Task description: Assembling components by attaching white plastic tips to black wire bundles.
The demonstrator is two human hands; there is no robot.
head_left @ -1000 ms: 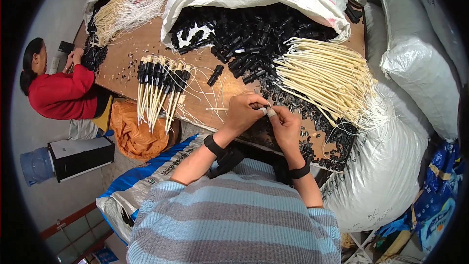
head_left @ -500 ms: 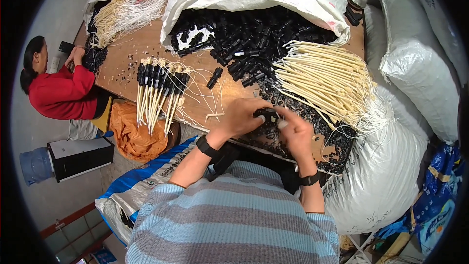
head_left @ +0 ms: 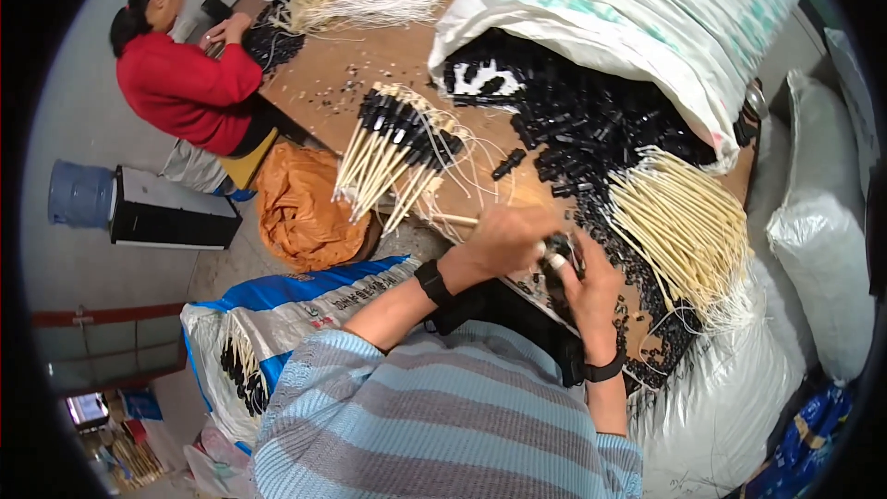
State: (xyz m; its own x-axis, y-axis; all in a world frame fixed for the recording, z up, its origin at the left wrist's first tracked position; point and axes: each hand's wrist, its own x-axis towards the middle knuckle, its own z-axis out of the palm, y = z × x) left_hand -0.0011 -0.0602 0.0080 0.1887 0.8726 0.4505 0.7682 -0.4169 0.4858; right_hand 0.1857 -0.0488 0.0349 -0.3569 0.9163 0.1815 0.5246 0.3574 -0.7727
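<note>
I am pinching a small black cap (head_left: 560, 246) between my left hand (head_left: 504, 238) and right hand (head_left: 591, 288), both closed around it, near the table (head_left: 323, 83) edge for steadiness.

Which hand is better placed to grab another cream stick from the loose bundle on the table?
Right, probably. The right hand sits right beside the loose bundle of cream sticks, while the left hand is farther from it. Both hands meet on a small black piece.
</note>
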